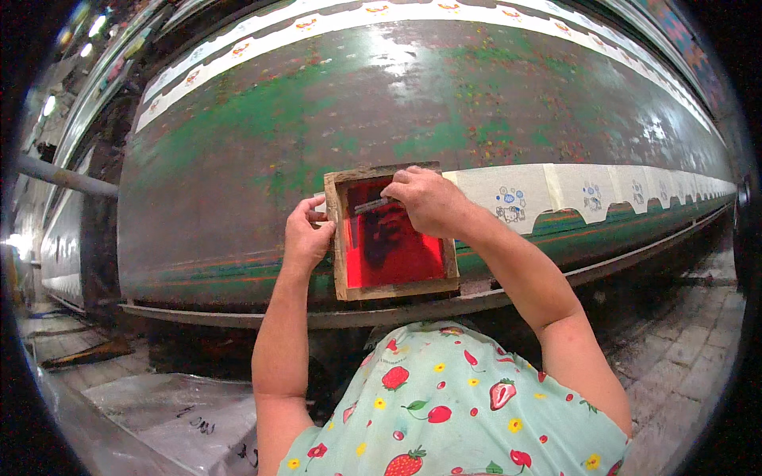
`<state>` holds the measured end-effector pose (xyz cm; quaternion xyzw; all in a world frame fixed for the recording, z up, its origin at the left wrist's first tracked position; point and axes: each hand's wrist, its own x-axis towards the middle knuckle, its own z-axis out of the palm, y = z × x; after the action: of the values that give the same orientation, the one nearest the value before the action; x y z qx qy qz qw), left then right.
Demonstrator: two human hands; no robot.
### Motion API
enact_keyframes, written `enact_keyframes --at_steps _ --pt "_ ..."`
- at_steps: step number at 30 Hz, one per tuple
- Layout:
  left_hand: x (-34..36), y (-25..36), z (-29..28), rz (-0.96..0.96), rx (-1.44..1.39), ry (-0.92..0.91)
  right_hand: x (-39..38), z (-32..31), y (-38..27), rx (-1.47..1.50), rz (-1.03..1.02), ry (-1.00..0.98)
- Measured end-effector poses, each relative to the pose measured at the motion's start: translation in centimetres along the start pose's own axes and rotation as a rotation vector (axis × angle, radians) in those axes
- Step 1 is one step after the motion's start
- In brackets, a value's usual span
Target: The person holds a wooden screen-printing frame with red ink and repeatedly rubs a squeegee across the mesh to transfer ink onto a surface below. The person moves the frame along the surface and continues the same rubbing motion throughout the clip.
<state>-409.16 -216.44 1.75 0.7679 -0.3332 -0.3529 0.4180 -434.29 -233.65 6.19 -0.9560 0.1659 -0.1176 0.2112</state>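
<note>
A small wooden-framed printing screen (394, 234) with red mesh lies flat on the long, paint-stained tabletop (238, 143), near its front edge, over the left end of a row of pale fabric pieces (571, 190). The left hand (306, 236) rests against the frame's left side, fingers curled closed around its edge. The right hand (426, 198) sits inside the frame at its upper part, fingers closed on a small squeegee (371, 205) pressed to the mesh. The fabric pieces to the right carry small blue and grey printed motifs. A second row of pale pieces (373, 17) runs along the tabletop's far edge. The person wears a pale green strawberry-print garment (452, 404).
</note>
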Motion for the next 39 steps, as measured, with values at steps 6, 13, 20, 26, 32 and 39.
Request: enact_keyframes --at_steps 6,13,20,26,32,39 --pt "0.4 -0.6 0.1 0.017 -0.015 -0.020 0.3 0.6 0.3 -0.029 0.032 0.089" --pt "0.3 -0.1 -0.3 -0.071 -0.093 -0.076 -3.0 3.3 -2.3 -0.093 -0.046 0.225" --pt "0.3 -1.6 0.2 0.011 -0.159 -0.030 -7.9 4.6 -7.8 -0.084 -0.017 0.185" --pt "-1.4 -3.6 2.8 0.214 -0.179 0.158 -10.4 4.8 -10.8 -0.089 0.040 0.129" --pt "-4.6 -5.4 4.5 0.463 0.054 0.225 -11.5 4.8 -11.7 -0.036 0.062 0.101" --pt "-5.1 -5.4 4.6 0.424 -0.050 0.195 -15.1 3.9 -11.3 0.054 0.274 0.413"
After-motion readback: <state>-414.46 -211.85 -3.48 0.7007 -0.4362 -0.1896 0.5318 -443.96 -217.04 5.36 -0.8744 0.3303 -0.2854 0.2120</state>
